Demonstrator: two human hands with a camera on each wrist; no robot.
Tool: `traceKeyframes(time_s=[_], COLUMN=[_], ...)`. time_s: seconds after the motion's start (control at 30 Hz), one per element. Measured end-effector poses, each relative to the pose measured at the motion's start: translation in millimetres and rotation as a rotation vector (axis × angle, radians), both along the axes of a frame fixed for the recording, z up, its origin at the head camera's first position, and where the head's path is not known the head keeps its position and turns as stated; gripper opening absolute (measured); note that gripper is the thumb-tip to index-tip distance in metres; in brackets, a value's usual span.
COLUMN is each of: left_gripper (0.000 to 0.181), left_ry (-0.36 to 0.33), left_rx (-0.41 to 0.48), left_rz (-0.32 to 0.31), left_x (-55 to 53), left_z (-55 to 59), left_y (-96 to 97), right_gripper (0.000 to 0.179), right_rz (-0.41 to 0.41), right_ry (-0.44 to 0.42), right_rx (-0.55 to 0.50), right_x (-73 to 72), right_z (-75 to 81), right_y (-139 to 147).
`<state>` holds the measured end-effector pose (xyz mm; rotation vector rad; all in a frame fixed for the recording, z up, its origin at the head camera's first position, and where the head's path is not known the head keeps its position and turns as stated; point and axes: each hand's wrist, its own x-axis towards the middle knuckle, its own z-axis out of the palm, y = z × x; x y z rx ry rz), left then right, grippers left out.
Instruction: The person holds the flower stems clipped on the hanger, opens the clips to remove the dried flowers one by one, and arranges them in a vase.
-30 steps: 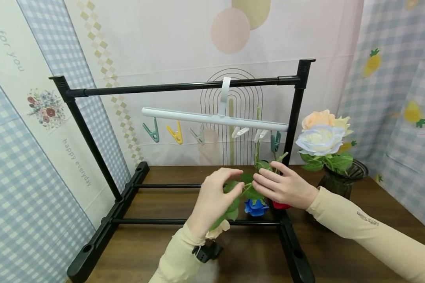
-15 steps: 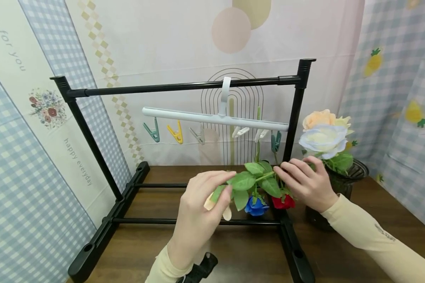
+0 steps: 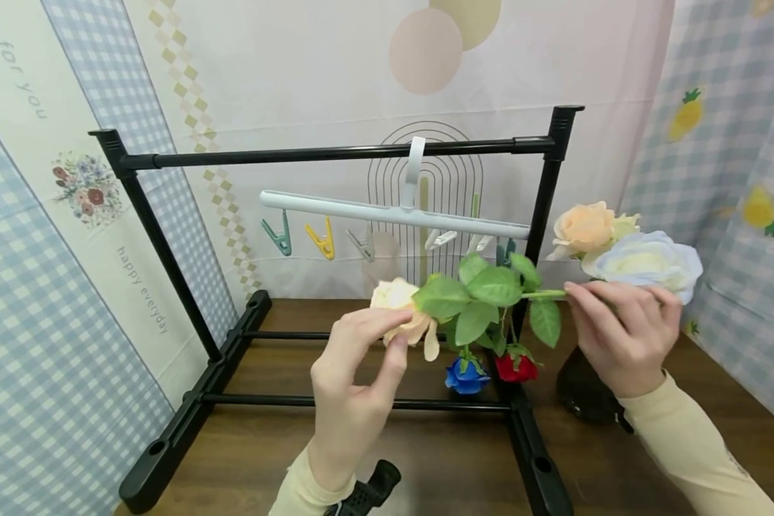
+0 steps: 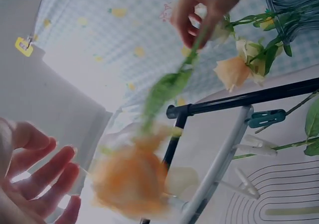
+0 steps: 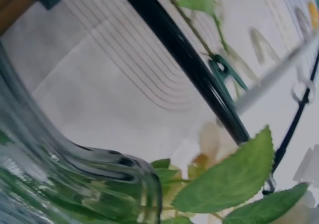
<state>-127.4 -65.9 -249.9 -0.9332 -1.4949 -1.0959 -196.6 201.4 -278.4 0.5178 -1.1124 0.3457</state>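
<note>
My right hand (image 3: 626, 337) pinches the green stem of a cream-peach rose (image 3: 400, 304), which lies roughly level with its leaves toward the right and its blossom to the left. Beside the blossom is my left hand (image 3: 357, 380), thumb and fingers loosely bent; the left wrist view shows a gap between these fingers (image 4: 55, 174) and the blurred rose (image 4: 132, 179). Behind the leaves, a blue rose (image 3: 466, 376) and a red rose (image 3: 516, 367) hang head down under the right end of the pale blue hanger (image 3: 361, 209). The right wrist view does not show the right fingers.
A black rack (image 3: 335, 153) carries the hanger, whose clothespins include a green one (image 3: 279, 236) and a yellow one (image 3: 322, 239) at left. On the right, a dark glass vase (image 3: 583, 390) holds peach and pale blue roses (image 3: 648, 261), partly behind my right hand.
My right hand has moved right, drawing the stem along. The rose has swung from blossom low to nearly level. My left fingers, earlier around the blossom, are now apart from it.
</note>
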Motion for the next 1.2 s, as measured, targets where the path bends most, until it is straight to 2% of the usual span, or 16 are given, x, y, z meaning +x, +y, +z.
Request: traceKeyframes(time_s=[0.17, 0.33, 0.43, 0.5, 0.67, 0.73, 0.8, 0.93, 1.07, 1.1, 1.2], left_gripper=[0.02, 0.019, 0.02, 0.021, 0.024, 0.024, 0.025, 0.027, 0.032, 0.034, 0.039], left_ry=[0.004, 0.024, 0.031, 0.01, -0.09, -0.161, -0.273, -0.593, -0.869, -0.922, -1.068], left_rx=[0.116, 0.163, 0.148, 0.122, 0.049, 0.009, -0.05, -0.201, -0.348, -0.38, -0.46], left_rz=[-0.01, -0.031, -0.05, -0.065, -0.131, -0.17, -0.235, -0.396, -0.504, -0.532, -0.625], left_x=[-7.1, -16.5, -22.9, -27.2, -41.1, -47.8, -54.3, -64.9, -72.9, -75.1, -79.8], left_z=[-4.0, -10.9, -16.2, -21.0, -36.0, -41.5, -46.0, -53.1, -61.9, -65.0, -75.7], left_y=[7.8, 20.4, 29.7, 36.4, 54.1, 61.4, 69.1, 86.5, 105.3, 110.4, 124.6], right_gripper=[0.005, 0.01, 0.009, 0.009, 0.012, 0.015, 0.017, 0.019, 0.021, 0.021, 0.02], right_rz=[0.131, 0.245, 0.28, 0.325, 0.525, 0.596, 0.648, 0.785, 0.892, 0.901, 0.796], right_ry=[-0.092, -0.214, -0.277, -0.301, -0.3, -0.304, -0.314, -0.326, -0.306, -0.304, -0.358], right_rx=[-0.209, -0.353, -0.381, -0.392, -0.437, -0.446, -0.451, -0.494, -0.573, -0.578, -0.568], right_x=[8.8, 19.7, 26.3, 31.1, 42.0, 44.9, 46.7, 49.0, 48.2, 47.0, 42.1], right_z=[13.6, 30.8, 40.7, 47.1, 60.5, 64.8, 68.2, 70.7, 68.4, 67.0, 61.1], right_y=[4.5, 7.3, 12.0, 15.0, 23.1, 27.7, 33.0, 42.8, 51.9, 54.7, 63.3])
